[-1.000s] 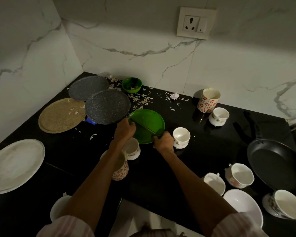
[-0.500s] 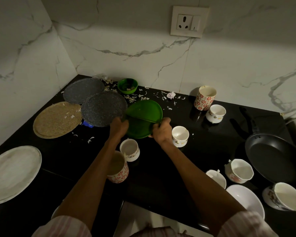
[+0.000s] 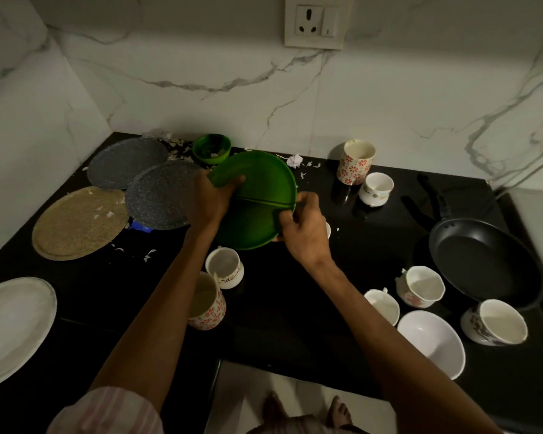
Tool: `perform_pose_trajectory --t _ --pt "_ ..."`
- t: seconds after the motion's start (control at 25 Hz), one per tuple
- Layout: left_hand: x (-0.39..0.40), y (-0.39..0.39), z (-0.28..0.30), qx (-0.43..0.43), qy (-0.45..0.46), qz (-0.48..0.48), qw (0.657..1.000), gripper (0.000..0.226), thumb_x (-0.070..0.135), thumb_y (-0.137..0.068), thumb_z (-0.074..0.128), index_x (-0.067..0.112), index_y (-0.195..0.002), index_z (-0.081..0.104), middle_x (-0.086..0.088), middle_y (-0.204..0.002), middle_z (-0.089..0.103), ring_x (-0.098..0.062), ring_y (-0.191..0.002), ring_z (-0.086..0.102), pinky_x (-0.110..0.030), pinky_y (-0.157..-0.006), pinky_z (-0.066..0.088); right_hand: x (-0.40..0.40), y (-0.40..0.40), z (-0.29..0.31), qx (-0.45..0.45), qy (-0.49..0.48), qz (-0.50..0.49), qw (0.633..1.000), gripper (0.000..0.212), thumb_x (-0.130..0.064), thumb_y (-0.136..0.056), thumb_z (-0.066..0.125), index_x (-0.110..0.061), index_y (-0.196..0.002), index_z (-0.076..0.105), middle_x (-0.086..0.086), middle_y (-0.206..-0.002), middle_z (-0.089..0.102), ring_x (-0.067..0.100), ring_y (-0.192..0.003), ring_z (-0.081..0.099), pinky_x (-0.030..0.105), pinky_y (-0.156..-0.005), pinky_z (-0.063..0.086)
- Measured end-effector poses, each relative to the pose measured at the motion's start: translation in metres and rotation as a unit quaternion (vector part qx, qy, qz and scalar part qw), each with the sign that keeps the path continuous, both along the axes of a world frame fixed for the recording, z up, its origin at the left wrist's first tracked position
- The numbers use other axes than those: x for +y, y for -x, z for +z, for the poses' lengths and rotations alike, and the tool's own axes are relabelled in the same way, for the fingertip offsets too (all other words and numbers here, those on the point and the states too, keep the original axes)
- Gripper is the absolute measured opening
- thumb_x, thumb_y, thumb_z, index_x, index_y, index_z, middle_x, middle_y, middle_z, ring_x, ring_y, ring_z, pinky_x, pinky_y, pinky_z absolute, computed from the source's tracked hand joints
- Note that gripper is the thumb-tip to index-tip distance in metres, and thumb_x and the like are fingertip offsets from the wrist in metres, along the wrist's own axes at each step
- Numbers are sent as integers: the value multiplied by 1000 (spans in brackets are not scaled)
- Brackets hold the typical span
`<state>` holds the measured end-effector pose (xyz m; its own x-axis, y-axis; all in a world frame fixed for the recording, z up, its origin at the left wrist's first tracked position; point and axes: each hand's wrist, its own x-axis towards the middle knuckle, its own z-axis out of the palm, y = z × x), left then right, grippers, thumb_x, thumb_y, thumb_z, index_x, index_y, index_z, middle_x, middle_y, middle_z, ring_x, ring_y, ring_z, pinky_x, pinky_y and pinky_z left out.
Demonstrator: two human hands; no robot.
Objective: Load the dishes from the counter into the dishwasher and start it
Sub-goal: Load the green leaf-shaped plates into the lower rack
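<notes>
A green divided plate (image 3: 261,186) is lifted and tilted above the black counter (image 3: 279,302), its face toward me. My left hand (image 3: 209,200) grips its left rim, thumb over the top edge. My right hand (image 3: 304,228) holds the right rim by the divider ridge. Behind the plate a small green bowl (image 3: 211,149) with scraps stands on the counter. A white cup is almost hidden behind my right hand.
Two grey speckled plates (image 3: 162,195), a tan plate (image 3: 77,222) and a white plate (image 3: 11,327) lie left. Cups (image 3: 224,267) and a red-flowered mug (image 3: 206,303) sit under my left arm. Right: another flowered mug (image 3: 355,161), several white cups, a white bowl (image 3: 430,343), a black frying pan (image 3: 483,261).
The green plate has come up off the counter and tilted toward me in both hands. The view has shifted closer and lower.
</notes>
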<state>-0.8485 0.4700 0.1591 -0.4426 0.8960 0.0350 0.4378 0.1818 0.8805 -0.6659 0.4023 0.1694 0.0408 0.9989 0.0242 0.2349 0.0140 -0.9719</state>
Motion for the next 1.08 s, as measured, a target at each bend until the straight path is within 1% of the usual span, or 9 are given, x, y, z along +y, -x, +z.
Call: perform_pose_trajectory --t 0.24,0.36,0.44,0.56,0.64,0.72,0.92,1.0,1.08 --pt "-16 -14 -1 66 -27 31 997 29 32 -101 49 6 -105 61 -1 -87 56 -16 -78 54 -27 -70 39 -11 -12 2 -18 1 -19 1000 20 -11 -96 53 -12 -113 42 4 -74 59 37 -73 67 53 -57 56" --pt "-27 -25 7 -23 -54 77 995 22 22 -107 34 14 -104 55 12 -73 45 1 -62 41 -13 -55 34 -14 -20 7 -34 -9 -50 998 18 -13 -96 51 -12 -112 44 -3 -72 58 22 -66 67 44 -57 57" --pt "-37 -35 10 -63 -37 80 994 25 22 -107 34 12 -115 55 15 -82 47 2 -68 44 -10 -58 35 -18 -27 12 -17 -16 -69 997 19 -11 -97 50 -7 -114 46 -7 -74 56 3 -59 62 28 -54 55" --pt "-62 -53 6 -87 -28 21 996 28 26 -104 40 13 -122 58 9 -99 60 -2 -85 55 -5 -71 39 -32 -42 20 20 -20 -83 996 18 -10 -98 49 -8 -115 45 -9 -75 55 -7 -56 57 23 -52 52" --pt "-74 -63 -3 -98 -33 1 995 37 27 -101 43 16 -134 55 -1 -129 59 -14 -114 56 -25 -97 43 -43 -54 24 40 -21 -99 994 19 -9 -98 50 -7 -116 46 -9 -75 55 -10 -55 56 12 -49 45" --pt "-88 -80 -8 -109 -46 2 993 43 22 -99 42 19 -141 49 -4 -142 52 -20 -128 49 -38 -109 40 -57 -70 25 51 -27 -126 990 19 -11 -98 52 -7 -116 49 -7 -75 58 -9 -56 56 9 -50 42" --pt "-133 -135 -8 -144 -53 10 988 41 16 -104 38 15 -144 45 2 -143 47 -15 -127 47 -32 -110 38 -98 -111 23 41 -21 -154 987 5 -12 -94 51 -15 -97 53 -7 -69 56 -5 -56 53 10 -51 39" --pt "-153 -155 -9 -162 -60 5 985 40 18 -104 39 15 -143 46 -3 -143 50 -18 -127 50 -38 -109 41 -116 -127 24 40 -26 -144 988 17 -10 -94 49 -18 -79 49 -9 -61 48 0 -50 46 14 -50 34" --pt "-178 -176 -6 -170 -66 -2 983 39 19 -104 39 17 -142 48 -2 -138 54 -15 -122 53 -30 -102 46 -137 -147 23 42 -20 -135 990 24 -11 -95 47 -20 -73 45 -11 -57 45 2 -50 42 21 -52 33"
